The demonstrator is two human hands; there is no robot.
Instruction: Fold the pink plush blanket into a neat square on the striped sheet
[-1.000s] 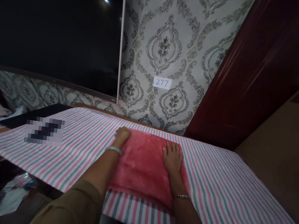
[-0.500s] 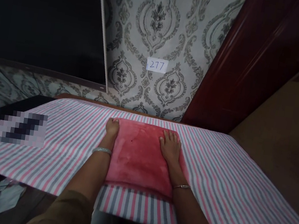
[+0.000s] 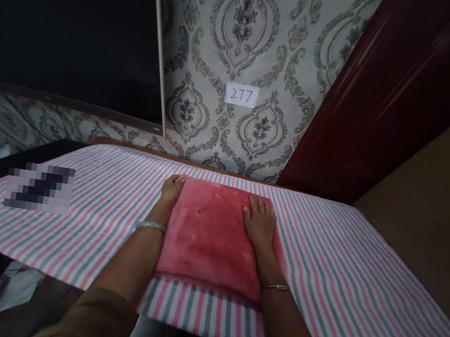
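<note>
A red plush cloth (image 3: 215, 234), folded into a thick, nearly square block, lies on the striped tablecloth in front of me. At its far left corner my left hand (image 3: 171, 190) grips the edge, thumb on top and the other fingers partly hidden along the side. Flat on the cloth's far right part rests my right hand (image 3: 260, 221), with its fingers stretched out and slightly spread. The near edge of the red block shows a folded layer.
The pink, grey and white striped tablecloth (image 3: 321, 261) covers the table. Patterned wallpaper with a paper label (image 3: 241, 95) reading 277 rises behind. A large dark screen (image 3: 68, 27) stands back left, a dark red glossy panel (image 3: 345, 102) back right. A pixelated patch (image 3: 39, 187) hides something at left.
My left hand has shifted its hold slightly at the far left corner, the thumb now reaching over the top. My right hand stays flat. The camera view has moved a little.
</note>
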